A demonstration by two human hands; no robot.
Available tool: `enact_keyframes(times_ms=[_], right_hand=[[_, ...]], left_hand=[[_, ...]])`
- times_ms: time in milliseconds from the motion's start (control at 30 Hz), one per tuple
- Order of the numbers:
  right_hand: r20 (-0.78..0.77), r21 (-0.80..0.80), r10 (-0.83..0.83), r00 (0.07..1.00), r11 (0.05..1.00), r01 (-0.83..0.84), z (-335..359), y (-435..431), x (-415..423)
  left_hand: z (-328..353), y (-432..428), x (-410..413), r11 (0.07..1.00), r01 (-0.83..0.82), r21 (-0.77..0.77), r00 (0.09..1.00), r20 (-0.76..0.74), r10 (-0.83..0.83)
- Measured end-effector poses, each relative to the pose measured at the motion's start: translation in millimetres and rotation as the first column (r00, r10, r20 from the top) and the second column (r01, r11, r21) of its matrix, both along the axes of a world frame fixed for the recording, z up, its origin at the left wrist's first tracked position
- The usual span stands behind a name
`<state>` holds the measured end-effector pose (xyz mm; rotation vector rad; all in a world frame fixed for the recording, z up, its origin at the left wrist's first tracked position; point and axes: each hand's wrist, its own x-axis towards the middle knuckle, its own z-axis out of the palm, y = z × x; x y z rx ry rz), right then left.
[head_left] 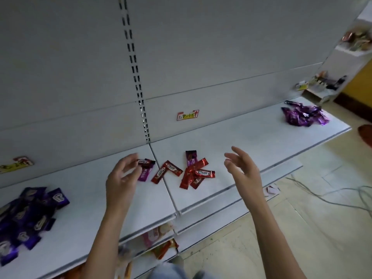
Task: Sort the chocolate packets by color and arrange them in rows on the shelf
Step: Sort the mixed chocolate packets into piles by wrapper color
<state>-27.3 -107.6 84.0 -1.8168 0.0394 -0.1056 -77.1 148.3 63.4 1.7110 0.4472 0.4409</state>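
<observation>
Two bare forearms are filling the lower part of the view, stretched out over the white shelf. The left hand is pinching a dark red packet between thumb and fingertips, holding it just above a purple packet that is lying near the seam between the shelf boards. The right hand is hovering near the loose red packets with fingers spread wide and relaxed, gripping nothing. Those red packets are lying crossed over one another between the two hands, and an upright purple packet is lying just behind them. A dark violet heap is lying at the shelf's left end, and a bright purple heap is lying at its far right end. A handwritten label is sticking to the back panel above the red packets.
</observation>
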Motion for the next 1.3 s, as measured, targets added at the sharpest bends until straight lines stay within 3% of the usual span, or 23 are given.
enact_keyframes(times_ms=[233, 400, 500, 633, 867, 967, 1033, 1167, 1300], right_hand=[[-0.193, -0.05, 0.094, 0.977, 0.993, -0.106, -33.9, 25.3, 82.5], [-0.293, -0.237, 0.188, 0.938, 0.935, -0.262, -69.1, 40.1, 110.0], [-0.344, -0.38, 0.201, 0.917, 0.863, -0.332, -85.9, 49.2, 115.8], [-0.331, -0.689, 0.162, 0.93, 0.631, -0.356, -95.6, 65.3, 120.4], [-0.362, -0.701, 0.183, 0.914, 0.593, -0.396, -97.6, 77.9, 138.3], [-0.29, -0.712, 0.164, 0.943, 0.622, -0.327, -95.6, 80.0, 141.1], [-0.18, -0.672, 0.149, 0.972, 0.703, -0.232, -92.4, 80.9, 138.2], [0.029, -0.355, 0.162, 0.986, 0.924, -0.142, -73.5, 82.4, 124.8], [-0.008, -0.157, 0.192, 0.981, 0.969, -0.191, -48.5, 82.1, 119.1]], left_hand=[[-39.5, 10.6, 26.2, 0.998, -0.041, 0.057, 0.986, -0.162, 0.049], [-79.6, 1.0, 36.8, 0.975, -0.091, 0.203, 0.948, -0.282, 0.147], [-91.3, -4.5, 39.6, 0.937, -0.137, 0.32, 0.945, -0.243, 0.221], [-107.0, -2.6, 43.5, 0.865, -0.117, 0.488, 0.931, -0.25, 0.267], [-99.3, 1.0, 51.0, 0.803, -0.081, 0.59, 0.932, -0.24, 0.271], [-95.4, 9.5, 50.2, 0.81, -0.115, 0.575, 0.931, -0.223, 0.29], [-91.4, 13.2, 49.6, 0.845, -0.14, 0.515, 0.934, -0.215, 0.286], [-76.2, 15.3, 48.1, 0.918, -0.179, 0.355, 0.947, -0.189, 0.258], [-54.4, 13.5, 44.8, 0.946, -0.172, 0.275, 0.972, -0.107, 0.207]])
